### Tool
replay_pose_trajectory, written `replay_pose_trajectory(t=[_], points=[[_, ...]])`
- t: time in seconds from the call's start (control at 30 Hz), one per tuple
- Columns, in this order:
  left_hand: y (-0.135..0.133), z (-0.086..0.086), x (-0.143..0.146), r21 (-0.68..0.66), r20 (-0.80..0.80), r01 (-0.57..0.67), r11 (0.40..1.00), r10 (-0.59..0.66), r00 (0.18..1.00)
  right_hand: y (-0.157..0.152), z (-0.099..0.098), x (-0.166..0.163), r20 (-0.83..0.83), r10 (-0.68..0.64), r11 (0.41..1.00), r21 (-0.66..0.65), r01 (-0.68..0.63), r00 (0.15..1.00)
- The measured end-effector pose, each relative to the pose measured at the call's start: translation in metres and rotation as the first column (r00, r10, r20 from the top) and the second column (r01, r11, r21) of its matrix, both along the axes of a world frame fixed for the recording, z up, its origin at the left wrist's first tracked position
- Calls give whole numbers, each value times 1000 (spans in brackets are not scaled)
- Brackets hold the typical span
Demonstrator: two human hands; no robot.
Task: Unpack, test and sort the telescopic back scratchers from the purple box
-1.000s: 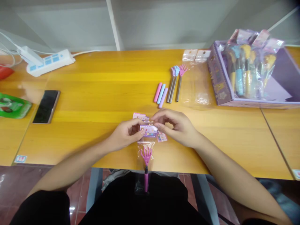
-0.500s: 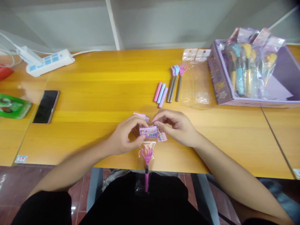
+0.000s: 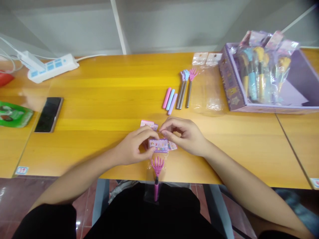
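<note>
At your far left a green packet (image 3: 13, 114) lies at the edge of the worktop (image 3: 104, 99), with a white power strip (image 3: 51, 66) behind it and a dark phone (image 3: 49, 114) lying flat just to its right. Nearer the middle, your left hand (image 3: 133, 147) rests at the front edge, its grip closed on the left end of a printed header card (image 3: 159, 145). The card sits across the top of a clear bag (image 3: 155, 186) that holds a pink claw-headed stick (image 3: 157, 166). The bag hangs over the worktop's front edge toward your lap. A loose pink card (image 3: 149, 124) lies just behind your fingers. Your right hand (image 3: 186, 136) meets the left from the other side, thumb and forefinger pinched shut at the card's upper edge. Beyond your hands lie three pastel sleeves (image 3: 170, 98), then three metal claw sticks (image 3: 184, 88) side by side. To their right are empty clear bags (image 3: 209, 96), with two small packets (image 3: 206, 58) behind them. At the far right a purple box (image 3: 231, 86) stands full of bagged sticks (image 3: 261, 66).
</note>
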State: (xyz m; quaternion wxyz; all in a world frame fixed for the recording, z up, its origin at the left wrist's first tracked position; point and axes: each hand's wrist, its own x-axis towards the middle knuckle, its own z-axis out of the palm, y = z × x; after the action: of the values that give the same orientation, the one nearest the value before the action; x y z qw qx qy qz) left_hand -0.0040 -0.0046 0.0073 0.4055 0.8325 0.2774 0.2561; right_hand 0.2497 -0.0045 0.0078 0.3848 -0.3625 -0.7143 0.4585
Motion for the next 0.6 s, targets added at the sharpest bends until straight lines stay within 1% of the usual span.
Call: replay_pose_trajectory(t=[0.13,0.33,0.43,0.5,0.6], points=[[-2,-2,2,-3,0,13,1000,-13,1000,0,-1,0,3,-1,1000,2,1,1000],[-2,1,1,-15,-6,26,1000,-26,1000,1,-1,1,10,-6,1000,19,6,1000],[-2,-2,1,-3,10,33,999,-33,999,1,-2,1,22,-7,1000,29,6,1000],[-4,-8,2,-13,66,22,1000,-21,998,1,-1,2,14,-9,1000,23,9,1000],[-9,-19,3,-116,216,17,993,8,976,3,3,5,-4,5,1000,30,-5,1000]])
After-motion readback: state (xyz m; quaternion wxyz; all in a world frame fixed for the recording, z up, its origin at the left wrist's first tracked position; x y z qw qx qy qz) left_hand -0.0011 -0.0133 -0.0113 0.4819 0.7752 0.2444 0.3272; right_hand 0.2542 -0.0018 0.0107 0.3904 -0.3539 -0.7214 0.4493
